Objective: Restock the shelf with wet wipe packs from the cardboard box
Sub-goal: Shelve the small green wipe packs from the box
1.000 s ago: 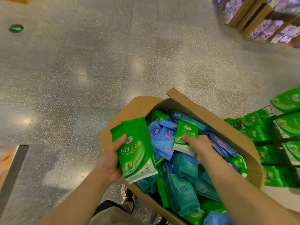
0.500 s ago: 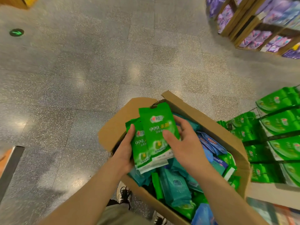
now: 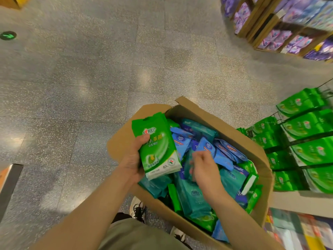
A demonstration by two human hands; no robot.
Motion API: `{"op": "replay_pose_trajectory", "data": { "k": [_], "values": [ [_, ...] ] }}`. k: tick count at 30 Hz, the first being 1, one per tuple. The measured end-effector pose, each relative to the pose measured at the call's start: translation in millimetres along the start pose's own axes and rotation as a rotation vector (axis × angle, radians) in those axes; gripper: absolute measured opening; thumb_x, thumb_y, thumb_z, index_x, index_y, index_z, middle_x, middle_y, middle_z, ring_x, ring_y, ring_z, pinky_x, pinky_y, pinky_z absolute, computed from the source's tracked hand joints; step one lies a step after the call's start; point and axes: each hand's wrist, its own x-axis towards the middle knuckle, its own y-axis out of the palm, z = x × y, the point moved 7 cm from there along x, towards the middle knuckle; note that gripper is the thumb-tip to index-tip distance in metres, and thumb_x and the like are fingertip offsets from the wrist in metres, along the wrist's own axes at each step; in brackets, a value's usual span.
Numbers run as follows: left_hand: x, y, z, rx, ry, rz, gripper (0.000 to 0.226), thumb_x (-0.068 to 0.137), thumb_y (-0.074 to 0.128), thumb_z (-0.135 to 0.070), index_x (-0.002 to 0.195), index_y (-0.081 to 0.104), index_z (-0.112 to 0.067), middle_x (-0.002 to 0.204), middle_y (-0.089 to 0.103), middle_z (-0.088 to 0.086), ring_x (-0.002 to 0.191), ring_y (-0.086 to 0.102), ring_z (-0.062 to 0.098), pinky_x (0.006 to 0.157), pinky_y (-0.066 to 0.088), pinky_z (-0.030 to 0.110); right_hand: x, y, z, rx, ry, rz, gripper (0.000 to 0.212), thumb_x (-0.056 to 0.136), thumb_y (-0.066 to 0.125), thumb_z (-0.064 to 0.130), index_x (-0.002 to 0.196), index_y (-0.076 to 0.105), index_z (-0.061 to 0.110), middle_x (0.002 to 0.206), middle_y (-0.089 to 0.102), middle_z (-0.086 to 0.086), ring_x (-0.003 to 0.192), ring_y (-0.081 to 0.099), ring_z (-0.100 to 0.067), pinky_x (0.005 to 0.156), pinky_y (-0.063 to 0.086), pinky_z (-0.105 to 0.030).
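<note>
The left hand (image 3: 132, 162) grips a stack of green packs (image 3: 158, 147) upright over the cardboard box's (image 3: 259, 156) left edge, while the right hand (image 3: 204, 170), fingers loosely curled and empty, hovers nearer the loose packs (image 3: 196, 192) lying flat inside.

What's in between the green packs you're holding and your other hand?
Head view: blue packs in the box show between the green packs and the right hand.

A speckled grey tiled floor (image 3: 90, 87) carries the open cardboard box (image 3: 234, 127) and a green arrow sticker (image 3: 8, 35)
</note>
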Motion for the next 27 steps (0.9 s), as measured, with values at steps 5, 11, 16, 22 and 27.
{"op": "replay_pose_trajectory", "data": {
  "k": [5, 11, 16, 22, 27],
  "values": [
    [-7.8, -7.9, -9.0, 0.001, 0.004, 0.012, 0.073, 0.025, 0.103, -0.037, 0.092, 0.084, -0.015, 0.101, 0.078, 0.014, 0.082, 0.077, 0.027, 0.068, 0.063, 0.039, -26.0, 55.5, -76.6, -1.031, 0.054, 0.400, 0.065, 0.079, 0.055, 0.074, 0.118, 0.059, 0.023, 0.119, 0.060, -0.002, 0.116, 0.057, -0.028, 0.097, 0.049, -0.040],
    [-9.9, -13.6, -14.6, 0.074, -0.005, 0.021, 0.064, 0.032, 0.102, -0.039, 0.089, 0.084, -0.017, 0.099, 0.079, 0.013, 0.082, 0.078, 0.026, 0.068, 0.063, 0.038, -17.2, 54.9, -72.3, -1.172, 0.000, 0.377, 0.044, 0.093, 0.057, 0.047, 0.125, 0.056, 0.018, 0.128, 0.055, -0.008, 0.124, 0.052, -0.032, 0.102, 0.044, -0.046],
    [-8.1, -19.2, -23.1, 0.137, -0.024, 0.008, 0.032, 0.056, 0.091, -0.031, 0.084, 0.084, -0.017, 0.094, 0.079, 0.013, 0.078, 0.077, 0.025, 0.066, 0.064, 0.037, -5.9, -15.0, -42.2, -0.724, -0.042, 0.400, 0.018, 0.091, 0.064, 0.022, 0.079, 0.051, 0.019, 0.076, 0.054, 0.005, 0.069, 0.051, -0.009, 0.063, 0.039, -0.026],
    [-4.5, -4.5, -27.0, 0.207, -0.064, -0.015, 0.030, 0.067, 0.084, -0.031, 0.087, 0.078, -0.010, 0.088, 0.079, 0.015, 0.070, 0.077, 0.026, 0.062, 0.064, 0.037, -15.8, -85.0, 11.0, 0.224, -0.039, 0.328, 0.039, 0.057, 0.095, 0.040, 0.087, 0.077, 0.023, 0.086, 0.075, -0.007, 0.077, 0.069, -0.017, 0.076, 0.055, -0.030],
    [2.9, 19.3, -1.1, 0.326, -0.199, 0.007, 0.047, 0.078, 0.077, -0.028, 0.119, 0.066, -0.007, 0.103, 0.078, 0.017, 0.081, 0.077, 0.028, 0.072, 0.064, 0.038, -30.0, -86.5, 59.9, 0.865, -0.098, 0.221, 0.043, 0.062, 0.096, 0.030, 0.092, 0.074, 0.009, 0.082, 0.077, -0.011, 0.070, 0.075, -0.019, 0.069, 0.064, -0.036]
  ]
}}
